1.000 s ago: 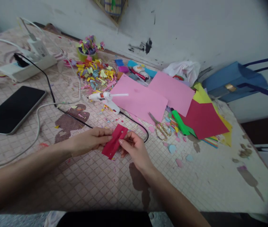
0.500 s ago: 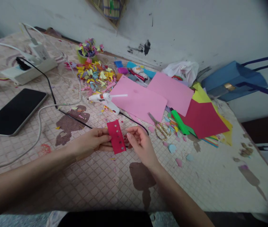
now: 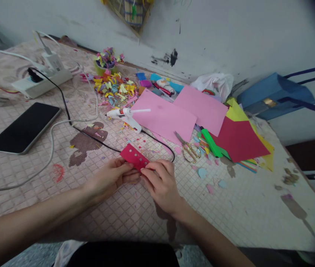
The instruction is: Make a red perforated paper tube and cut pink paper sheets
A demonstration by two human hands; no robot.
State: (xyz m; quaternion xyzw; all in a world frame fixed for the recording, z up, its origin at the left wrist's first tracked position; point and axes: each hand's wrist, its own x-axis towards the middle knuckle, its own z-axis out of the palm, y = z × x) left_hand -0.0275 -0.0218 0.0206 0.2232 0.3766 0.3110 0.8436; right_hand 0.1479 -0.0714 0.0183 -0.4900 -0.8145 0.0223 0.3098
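Over the cluttered desk (image 3: 229, 215), a dotted red strip (image 3: 133, 156) is pinched by the left hand (image 3: 109, 178) and right hand (image 3: 162, 183), near a black cord (image 3: 102, 143); it could be creased by too firm a grip.

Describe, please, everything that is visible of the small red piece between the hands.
The red piece looks like paper, narrow and oblong, with a row of pale round spots, probably holes, along it. It slants over the table, its left end farther away. The left hand holds its near edge; the right hand holds its right end. Its underside is hidden.
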